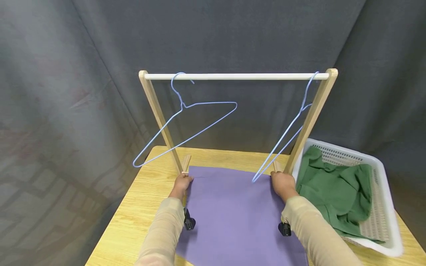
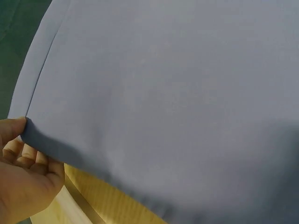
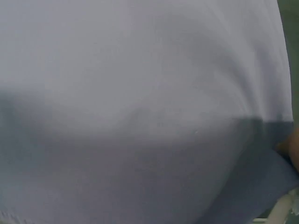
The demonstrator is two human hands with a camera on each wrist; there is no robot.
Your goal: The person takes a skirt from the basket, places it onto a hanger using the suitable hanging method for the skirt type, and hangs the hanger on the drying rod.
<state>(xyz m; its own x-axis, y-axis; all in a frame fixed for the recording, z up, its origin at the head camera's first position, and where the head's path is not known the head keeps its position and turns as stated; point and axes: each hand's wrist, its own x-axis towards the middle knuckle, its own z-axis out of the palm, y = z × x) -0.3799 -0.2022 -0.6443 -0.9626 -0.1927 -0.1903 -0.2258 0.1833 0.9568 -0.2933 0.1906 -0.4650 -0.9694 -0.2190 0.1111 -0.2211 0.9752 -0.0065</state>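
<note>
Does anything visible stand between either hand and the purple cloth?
Nothing visible does: the left hand pinches one corner of the cloth, the right hand holds another. In the head view the right hanger overlaps the cloth; whether they touch is unclear.

There are two grips [image 1: 182,183] [image 1: 284,183], one purple cloth [image 1: 237,212] between them, two hangers [image 1: 182,105] [image 1: 302,109] and one rail [image 1: 237,77] above, one basket [image 1: 390,210] rightward.

Curtained-off work area: grey drapes [image 1: 239,37] behind wooden table [image 1: 128,214], garment rack [image 1: 246,76].
</note>
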